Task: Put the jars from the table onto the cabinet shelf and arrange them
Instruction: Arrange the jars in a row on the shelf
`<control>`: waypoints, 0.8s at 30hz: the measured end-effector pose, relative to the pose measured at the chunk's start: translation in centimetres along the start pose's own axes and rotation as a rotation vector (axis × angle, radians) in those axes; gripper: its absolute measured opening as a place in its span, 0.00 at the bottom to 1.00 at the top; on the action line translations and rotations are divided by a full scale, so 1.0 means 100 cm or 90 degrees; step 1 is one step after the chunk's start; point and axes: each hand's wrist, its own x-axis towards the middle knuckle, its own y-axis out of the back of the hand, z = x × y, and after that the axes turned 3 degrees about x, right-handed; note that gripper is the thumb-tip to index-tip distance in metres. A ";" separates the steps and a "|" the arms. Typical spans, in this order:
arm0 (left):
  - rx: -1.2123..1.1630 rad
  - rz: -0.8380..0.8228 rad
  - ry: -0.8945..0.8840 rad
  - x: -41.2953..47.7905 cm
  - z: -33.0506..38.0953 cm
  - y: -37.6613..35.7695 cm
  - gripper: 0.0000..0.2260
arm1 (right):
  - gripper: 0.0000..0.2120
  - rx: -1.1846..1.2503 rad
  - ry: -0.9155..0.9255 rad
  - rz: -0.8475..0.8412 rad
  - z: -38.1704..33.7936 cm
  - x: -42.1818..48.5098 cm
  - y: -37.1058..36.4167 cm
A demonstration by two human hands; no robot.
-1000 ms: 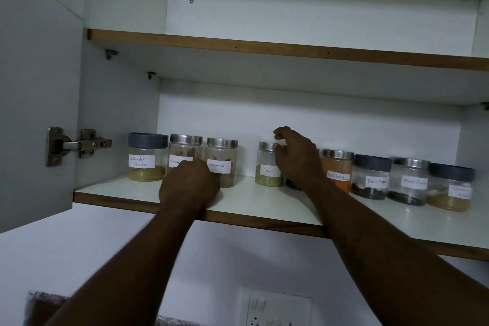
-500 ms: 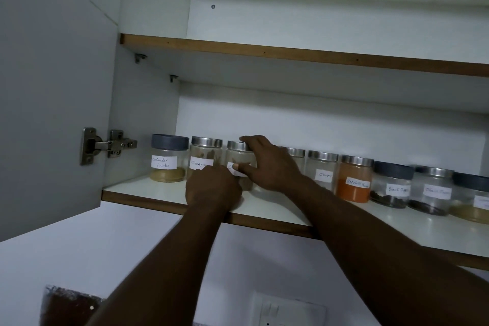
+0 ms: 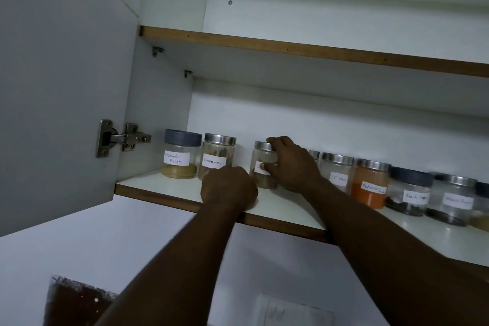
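The right hand (image 3: 291, 165) held a silver-lid jar (image 3: 260, 157). At its eight o'clock, the left hand (image 3: 229, 188) sat on the shelf (image 3: 288, 210), fingers hidden.

Left of the Cloves jar (image 3: 336, 172), the right hand (image 3: 293, 167) covers most of the label on the held jar (image 3: 262, 159) and all but a lid sliver of another jar (image 3: 314, 153) (contents unseen). Far right of it, the last jar (image 3: 483, 204) is cut off.
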 end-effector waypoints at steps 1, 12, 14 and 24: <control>-0.006 0.001 0.002 0.000 0.000 0.000 0.13 | 0.34 -0.006 -0.002 0.002 -0.001 0.001 -0.001; -0.028 0.002 0.011 0.001 0.001 0.001 0.13 | 0.30 -0.026 -0.003 -0.003 -0.002 0.004 -0.005; -0.029 0.001 0.010 0.001 0.001 0.001 0.13 | 0.30 -0.020 0.002 -0.001 -0.001 0.004 -0.006; -0.029 0.020 0.012 0.003 -0.001 -0.002 0.11 | 0.32 0.067 -0.037 0.069 0.001 0.002 0.000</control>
